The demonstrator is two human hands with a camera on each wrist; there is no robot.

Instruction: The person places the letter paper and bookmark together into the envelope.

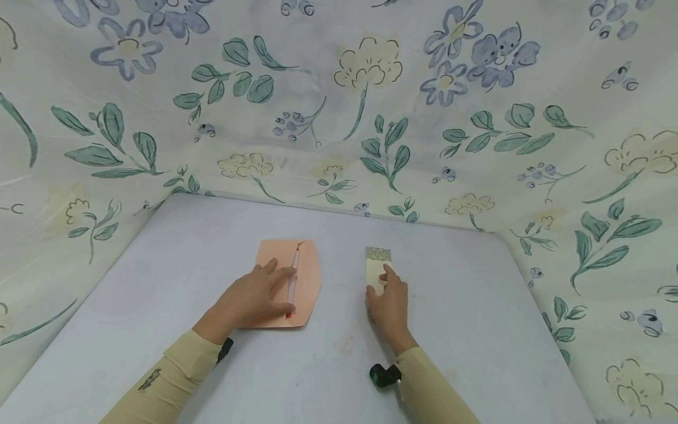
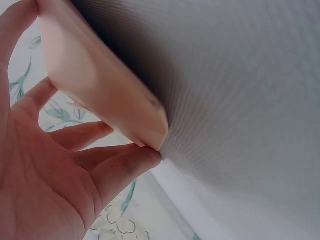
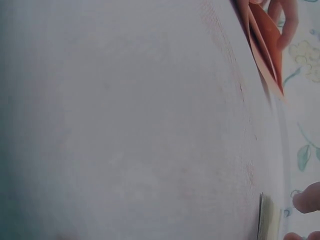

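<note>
A peach paper envelope (image 1: 309, 282) lies on the white table with a long slit-like opening along its right part. My left hand (image 1: 254, 294) rests on it, fingers spread, thumb and fingertips along the opening. The left wrist view shows the fingertips touching the envelope (image 2: 100, 85). From the right wrist, the envelope (image 3: 265, 47) gapes, its inside a deeper orange. To the right lies a narrow cream packet (image 1: 374, 272) with a glittery gold band at its far end. My right hand (image 1: 391, 303) is over its near part, partly hiding it; in the right wrist view the fingertips stand apart from the packet (image 3: 270, 217).
The white tabletop (image 1: 328, 365) spreads around both things, with faint reddish marks between and in front of them. A floral cloth (image 1: 318, 118) hangs behind and at both sides of the table. Dark wrist cameras (image 1: 384, 376) sit under the cuffs.
</note>
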